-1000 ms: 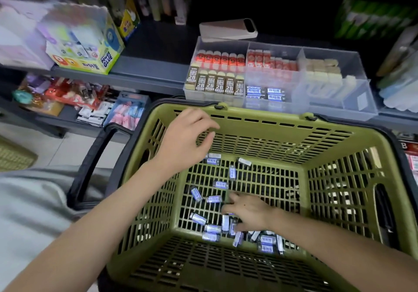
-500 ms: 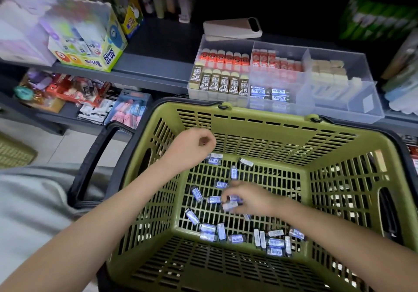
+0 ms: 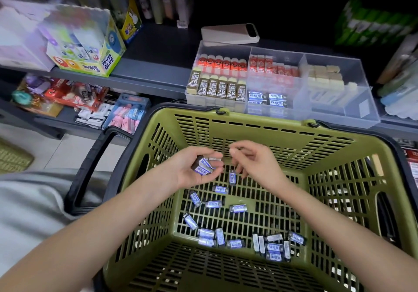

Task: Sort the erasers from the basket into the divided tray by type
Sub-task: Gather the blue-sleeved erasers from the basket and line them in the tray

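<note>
Several small blue-and-white wrapped erasers (image 3: 237, 208) lie scattered on the floor of the olive-green basket (image 3: 248, 128). My left hand (image 3: 194, 169) hovers palm up over the basket's back half, its fingers curled round a few of these erasers (image 3: 204, 167). My right hand (image 3: 255, 162) is right beside it, fingers loosely bent, holding nothing that I can see. The clear divided tray (image 3: 352, 115) stands on the shelf behind the basket. It holds orange, 2B, red, blue and cream erasers in separate sections.
A beige power bank (image 3: 230, 33) lies behind the tray. A glue display box (image 3: 90, 49) stands on the shelf at left. Stationery packs (image 3: 126, 115) fill the lower shelf. The basket's black handle (image 3: 90, 167) hangs at its left side.
My left hand turned palm up and now holds several erasers. My right hand rose from the basket floor to the left hand and let go of what it had picked up.
</note>
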Tool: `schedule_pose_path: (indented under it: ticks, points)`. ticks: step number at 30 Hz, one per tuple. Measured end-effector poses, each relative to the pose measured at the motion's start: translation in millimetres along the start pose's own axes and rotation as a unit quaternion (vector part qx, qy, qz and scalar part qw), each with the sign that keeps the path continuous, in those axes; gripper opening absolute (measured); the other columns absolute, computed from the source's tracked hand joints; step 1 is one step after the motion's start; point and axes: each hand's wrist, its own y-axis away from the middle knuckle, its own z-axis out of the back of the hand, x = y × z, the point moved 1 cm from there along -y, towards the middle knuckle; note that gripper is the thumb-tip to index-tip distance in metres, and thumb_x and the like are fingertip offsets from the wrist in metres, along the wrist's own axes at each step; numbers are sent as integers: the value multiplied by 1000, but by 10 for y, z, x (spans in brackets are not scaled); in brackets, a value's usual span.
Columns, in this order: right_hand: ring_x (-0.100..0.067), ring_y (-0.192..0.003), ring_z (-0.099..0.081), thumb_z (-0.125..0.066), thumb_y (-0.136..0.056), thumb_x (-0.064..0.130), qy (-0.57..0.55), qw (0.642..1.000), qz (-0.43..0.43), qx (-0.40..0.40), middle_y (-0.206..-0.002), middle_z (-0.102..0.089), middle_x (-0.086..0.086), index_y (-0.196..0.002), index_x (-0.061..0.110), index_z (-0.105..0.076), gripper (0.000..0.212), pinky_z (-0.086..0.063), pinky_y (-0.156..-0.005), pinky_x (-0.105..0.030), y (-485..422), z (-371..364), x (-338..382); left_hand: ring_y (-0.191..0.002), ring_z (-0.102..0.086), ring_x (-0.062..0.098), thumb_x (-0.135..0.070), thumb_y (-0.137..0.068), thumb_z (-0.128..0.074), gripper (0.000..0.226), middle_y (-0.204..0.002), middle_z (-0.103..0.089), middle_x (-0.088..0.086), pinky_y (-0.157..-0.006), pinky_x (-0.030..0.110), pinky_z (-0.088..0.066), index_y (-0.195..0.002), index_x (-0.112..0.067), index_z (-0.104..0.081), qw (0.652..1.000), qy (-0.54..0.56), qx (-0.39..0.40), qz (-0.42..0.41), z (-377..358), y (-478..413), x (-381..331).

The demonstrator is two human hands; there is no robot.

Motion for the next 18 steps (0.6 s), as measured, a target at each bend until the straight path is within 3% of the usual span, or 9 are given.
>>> schedule_pose_path:
  ticks: [1, 3, 5, 7, 10, 13, 18]
  points:
    - [-8, -67, -62, -62, -87, 33, 136, 991, 4, -12, -87, -69, 6, -106, 30, -63, 19, -51, -64, -29, -4, -15, -131, -71, -60, 23, -8, -93, -53, 22, -80, -63, 18, -54, 31, -58, -83, 7, -66, 1000, 3, -21, -11, 15, -8, -17]
    - [-12, -92, -61, -62, -85, 43, 356, 932, -14, 60, -113, -60, 3, -124, 27, -55, 43, -50, -79, -28, 23, -121, -428, -65, -55, 19, -5, -92, -53, 21, -76, -59, 15, -50, 25, -55, -79, 7, -64, 998, 7, -58, -27, 43, -26, -50]
    - [-20, -107, -55, -62, -83, 49, 434, 892, -42, 119, -126, -48, -1, -133, 26, -46, 58, -48, -83, -30, 66, -256, -665, -64, -52, 17, -6, -93, -52, 22, -75, -56, 12, -47, 22, -52, -78, 5, -64, 995, 7, -88, -34, 61, -30, -65]
    - [-24, -108, -49, -63, -80, 52, 472, 871, -31, 131, -125, -41, -6, -134, 23, -42, 65, -46, -77, -30, 72, -398, -846, -62, -49, 15, -5, -94, -51, 22, -73, -54, 11, -49, 22, -49, -77, 4, -62, 994, 8, -106, -40, 71, -36, -71]
    - [-27, -103, -46, -68, -78, 47, 482, 868, -8, 124, -118, -36, -9, -128, 20, -43, 63, -46, -70, -32, 57, -546, -974, -61, -45, 12, -4, -93, -53, 20, -73, -53, 10, -59, 22, -44, -77, 4, -62, 991, 5, -124, -49, 72, -47, -60]
    - [-27, -101, -50, -65, -85, 33, 459, 877, 44, 137, -113, -40, -8, -116, 13, -52, 39, -45, -72, -33, 40, -575, -996, -59, -40, 10, -5, -91, -56, 18, -69, -52, 7, -56, 21, -42, -76, 2, -63, 988, -35, -140, -61, 71, -64, -47]
    - [-20, -87, -55, -67, -85, 29, 310, 944, 27, 111, -103, -44, -2, -106, 12, -61, 28, -44, -81, -30, 53, -457, -802, -59, -37, 11, -16, -89, -64, 14, -78, -46, 4, -49, 20, -39, -80, -6, -61, 967, -170, -159, -105, 71, -106, 2]
